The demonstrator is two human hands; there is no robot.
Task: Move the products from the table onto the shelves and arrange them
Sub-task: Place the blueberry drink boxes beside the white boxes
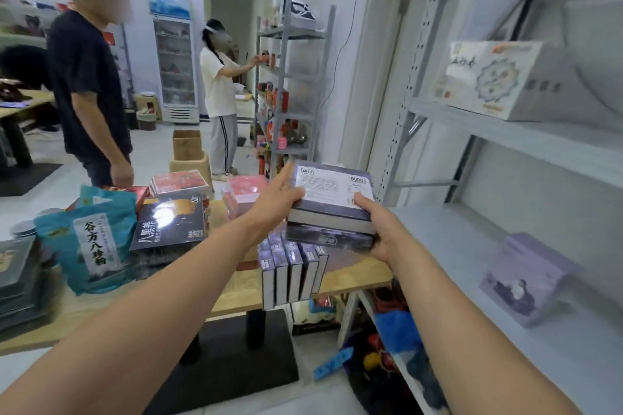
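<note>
Purple-grey cartons are what I am carrying right now: a stack of two boxes (332,202), lifted off the wooden table (354,276) and hanging between its right end and the grey shelf (472,246). My left hand (279,199) is clasping the stack's left side with the thumb hooked over the top edge. My right hand (381,229) is gripping the near right corner, thumb on top and fingers underneath.

I am judging the job to be in its early part. On the shelving beside me I am seeing just a lilac box (526,280) and, one level up, a white gift box (499,77). Plenty is waiting on the table: a row of upright boxes (293,266) matching mine, teal pouches (91,242), a black box (172,222), red boxes (178,182) and a pink box (242,189). This stack is not yet set down on any shelf.
</note>
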